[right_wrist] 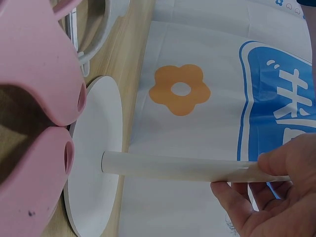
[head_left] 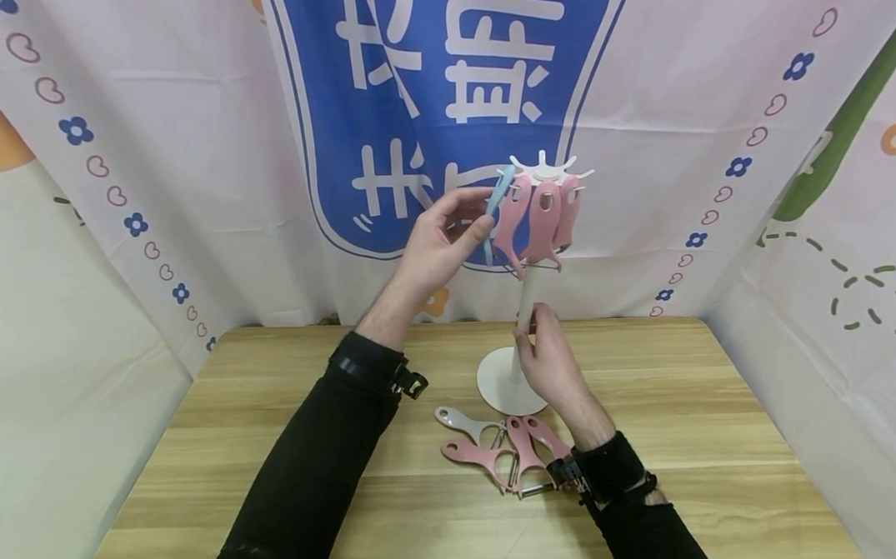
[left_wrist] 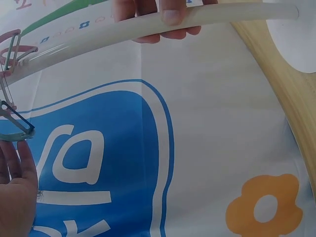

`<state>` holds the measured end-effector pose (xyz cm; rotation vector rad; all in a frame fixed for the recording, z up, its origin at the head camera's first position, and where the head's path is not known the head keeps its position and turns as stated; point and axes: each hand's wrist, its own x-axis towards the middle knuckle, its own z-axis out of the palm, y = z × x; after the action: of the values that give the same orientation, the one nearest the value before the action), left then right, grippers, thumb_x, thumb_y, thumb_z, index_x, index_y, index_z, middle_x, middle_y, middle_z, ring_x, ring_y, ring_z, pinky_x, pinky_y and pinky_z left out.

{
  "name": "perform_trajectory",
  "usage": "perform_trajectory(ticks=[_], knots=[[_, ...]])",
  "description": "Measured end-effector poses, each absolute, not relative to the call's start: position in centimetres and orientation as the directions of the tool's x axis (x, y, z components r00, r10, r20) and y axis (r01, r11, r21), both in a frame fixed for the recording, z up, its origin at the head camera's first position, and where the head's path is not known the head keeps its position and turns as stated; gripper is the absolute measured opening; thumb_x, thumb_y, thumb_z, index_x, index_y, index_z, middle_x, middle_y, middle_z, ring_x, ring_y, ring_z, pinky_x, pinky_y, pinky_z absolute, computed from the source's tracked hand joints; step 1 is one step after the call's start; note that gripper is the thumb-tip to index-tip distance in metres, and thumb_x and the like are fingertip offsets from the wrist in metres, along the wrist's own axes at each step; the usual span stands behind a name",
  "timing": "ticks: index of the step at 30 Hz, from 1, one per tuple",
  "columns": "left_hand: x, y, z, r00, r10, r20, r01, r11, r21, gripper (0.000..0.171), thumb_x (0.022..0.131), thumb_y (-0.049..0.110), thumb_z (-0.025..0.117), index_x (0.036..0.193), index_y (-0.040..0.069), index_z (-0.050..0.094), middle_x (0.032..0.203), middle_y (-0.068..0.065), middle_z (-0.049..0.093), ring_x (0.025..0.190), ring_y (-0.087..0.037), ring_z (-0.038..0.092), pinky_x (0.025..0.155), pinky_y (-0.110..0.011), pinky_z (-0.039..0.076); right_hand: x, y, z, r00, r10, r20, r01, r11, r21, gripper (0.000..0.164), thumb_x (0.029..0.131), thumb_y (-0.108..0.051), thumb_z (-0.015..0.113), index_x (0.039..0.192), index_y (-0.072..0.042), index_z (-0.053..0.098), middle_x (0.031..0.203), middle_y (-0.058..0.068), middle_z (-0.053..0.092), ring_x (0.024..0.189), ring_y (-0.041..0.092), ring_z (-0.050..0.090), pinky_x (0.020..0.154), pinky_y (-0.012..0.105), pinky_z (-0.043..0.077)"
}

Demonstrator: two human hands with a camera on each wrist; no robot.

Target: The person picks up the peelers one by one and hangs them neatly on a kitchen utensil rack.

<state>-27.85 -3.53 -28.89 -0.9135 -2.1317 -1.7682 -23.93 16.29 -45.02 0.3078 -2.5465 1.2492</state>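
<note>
My left hand (head_left: 442, 242) pinches a light blue peeler (head_left: 499, 192) between thumb and fingers, upright beside the hooked top (head_left: 544, 172) of a white stand. Whether the peeler's hole is over a hook I cannot tell. Several pink peelers (head_left: 545, 225) hang from other hooks, blades down. My right hand (head_left: 555, 365) grips the stand's pole (head_left: 527, 297) below them; the right wrist view shows thumb and fingers around the pole (right_wrist: 163, 167). In the left wrist view the blue peeler (left_wrist: 17, 136) shows only partly, at the left edge, above my fingertips.
The stand's round white base (head_left: 495, 384) rests on the wooden table (head_left: 275, 454). In front of it lie a white peeler (head_left: 457, 419) and several pink peelers (head_left: 466, 452), close together. A printed curtain (head_left: 226, 181) hangs behind the table.
</note>
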Motion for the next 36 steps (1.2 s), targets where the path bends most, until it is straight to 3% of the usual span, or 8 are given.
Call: perform_trajectory(ticks=[6,12,21,29,36], knots=[[-27.8,-3.7,-28.8,-0.782,0.319,0.536,0.587,0.084,0.805,0.043,0.104,0.018,0.064,0.144,0.006,0.056,0.124,-0.012,0.062,0.116,-0.017,0.059,0.106,-0.029,0.05,-24.0,16.3,-45.1,-0.941,-0.058,0.333,-0.3,0.599,-0.743,0.029,0.105,-0.007,0.054,0.133,0.0,0.047,0.118,0.016,0.054,0.112,0.03,0.06,0.084,0.043,0.061],[-28.4,-3.9,-29.6,-0.779,0.317,0.541,0.594,0.095,0.799,0.044,0.103,0.018,0.065,0.145,0.008,0.056,0.128,-0.014,0.063,0.119,-0.017,0.058,0.108,-0.033,0.049,-24.0,16.4,-45.1,-0.943,-0.061,0.328,-0.297,0.602,-0.741,0.031,0.106,-0.007,0.054,0.135,0.0,0.046,0.12,0.015,0.053,0.113,0.029,0.059,0.086,0.042,0.06],[-29.1,-5.9,-31.0,-0.769,0.293,0.568,0.635,0.248,0.731,0.044,0.101,0.036,0.068,0.142,0.023,0.06,0.127,0.004,0.063,0.118,-0.007,0.057,0.104,-0.027,0.05,-24.1,16.3,-45.2,-0.937,-0.063,0.342,-0.305,0.623,-0.72,0.03,0.105,-0.007,0.055,0.133,-0.001,0.047,0.119,0.013,0.054,0.112,0.028,0.06,0.086,0.041,0.059],[-28.0,-7.5,-31.6,-0.749,0.314,0.583,0.662,0.378,0.647,0.049,0.101,0.041,0.065,0.142,0.015,0.059,0.125,0.004,0.062,0.116,-0.007,0.057,0.105,-0.026,0.049,-24.2,16.3,-45.2,-0.939,-0.064,0.339,-0.302,0.629,-0.717,0.029,0.105,-0.007,0.055,0.133,-0.001,0.047,0.118,0.013,0.053,0.111,0.027,0.059,0.084,0.041,0.06],[-27.1,-8.3,-32.5,-0.746,0.334,0.576,0.662,0.466,0.587,0.047,0.102,0.039,0.065,0.143,0.015,0.059,0.127,0.003,0.061,0.117,-0.009,0.056,0.106,-0.028,0.049,-24.1,16.3,-45.0,-0.939,-0.068,0.336,-0.304,0.619,-0.724,0.029,0.105,-0.006,0.055,0.133,0.0,0.047,0.119,0.015,0.054,0.113,0.03,0.06,0.086,0.044,0.06]])
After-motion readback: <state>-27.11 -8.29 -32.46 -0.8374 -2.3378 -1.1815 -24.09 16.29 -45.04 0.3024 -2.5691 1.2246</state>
